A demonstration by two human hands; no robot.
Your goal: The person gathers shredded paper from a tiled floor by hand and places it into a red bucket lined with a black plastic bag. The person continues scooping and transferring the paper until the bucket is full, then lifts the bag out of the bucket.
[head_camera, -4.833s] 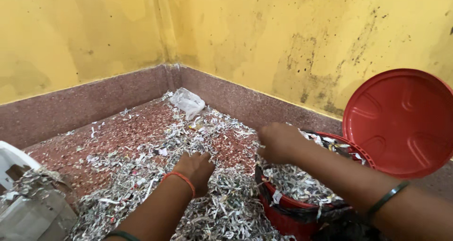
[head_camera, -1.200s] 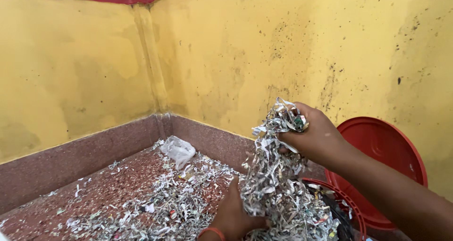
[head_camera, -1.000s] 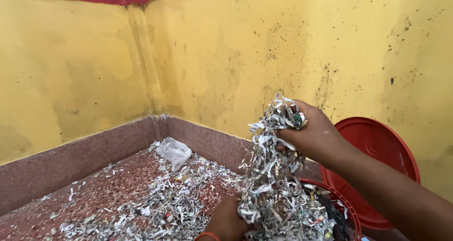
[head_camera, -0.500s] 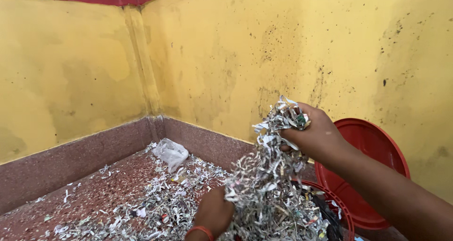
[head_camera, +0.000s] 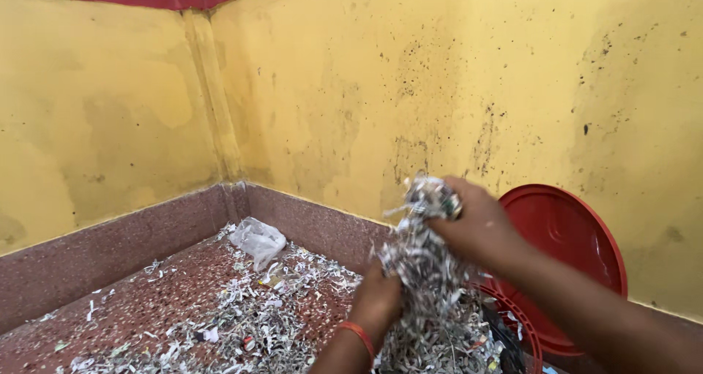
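Left hand (head_camera: 379,301): lowest and nearest in the view, an orange bangle (head_camera: 356,334) at its wrist, it presses into the hanging clump of shredded paper (head_camera: 425,264) from the side away from the bucket; the fingers are buried in the strips, so whether they are curled or spread cannot be told.
Right hand (head_camera: 472,224): raised above the red bucket (head_camera: 521,337), fingers closed around the top of the clump, a wad of shreds bunched in the fist.
Shredded paper: a grey-white tangle that hangs from the right fist down to the bucket's mouth, blurred along its edges.
Red bucket: at the bottom edge of the view, directly under the clump, heaped with more shreds; only part of its ribbed rim shows.
Red lid (head_camera: 567,257): round, propped upright just behind the bucket, leaning on the yellow wall (head_camera: 454,81).
Floor litter (head_camera: 242,315): loose shreds spread over the speckled maroon floor away from the bucket, toward the room's corner.
Plastic bag (head_camera: 256,238): crumpled, clear, beyond the litter, well apart from the bucket, near the maroon skirting (head_camera: 132,235).
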